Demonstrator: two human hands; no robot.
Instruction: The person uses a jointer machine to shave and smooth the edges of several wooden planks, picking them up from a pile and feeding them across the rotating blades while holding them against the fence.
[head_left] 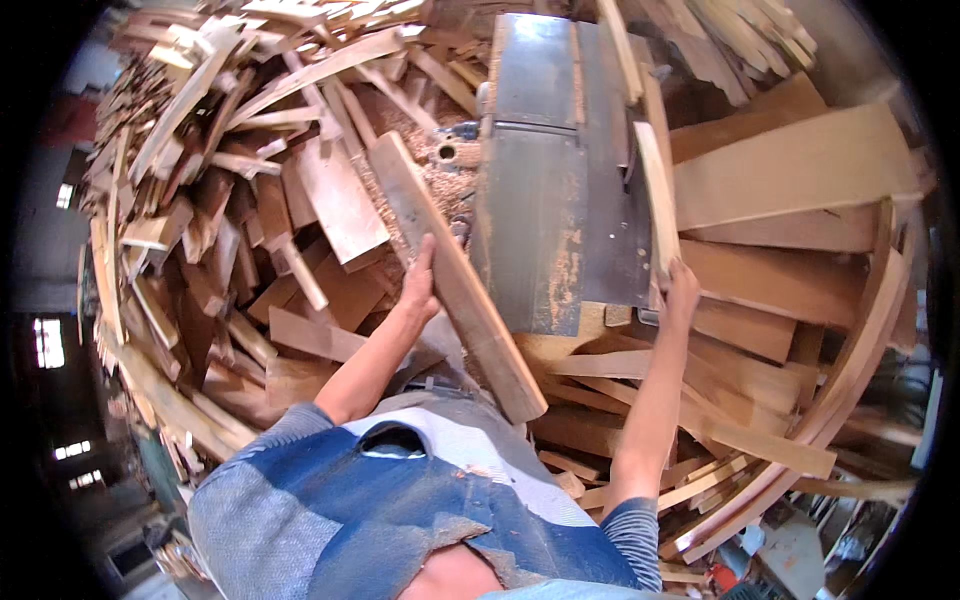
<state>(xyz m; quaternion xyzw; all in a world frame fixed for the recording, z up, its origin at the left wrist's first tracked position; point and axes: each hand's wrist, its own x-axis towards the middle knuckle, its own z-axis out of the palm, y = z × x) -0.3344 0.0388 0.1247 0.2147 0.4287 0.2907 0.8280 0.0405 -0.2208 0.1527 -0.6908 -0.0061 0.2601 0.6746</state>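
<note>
A long wooden board [468, 300] slants between my body and the left side of a flat grey metal machine bed [530, 210]. My left hand [422, 285] grips this board by its left edge, the thumb lying on its upper face. On the bed's right side, my right hand [680, 290] is closed around the near end of a narrow pale wood strip [655, 190], which points away from me. The fingers of both hands are partly hidden. Sawdust is smeared along the near part of the bed.
A large heap of offcuts [210, 205] fills the left side, with wood shavings [455, 185] beside the machine. Wide planks [800, 170] are stacked at the right, near a long curved-looking beam [850, 370]. More loose boards [600, 430] lie between me and the bed.
</note>
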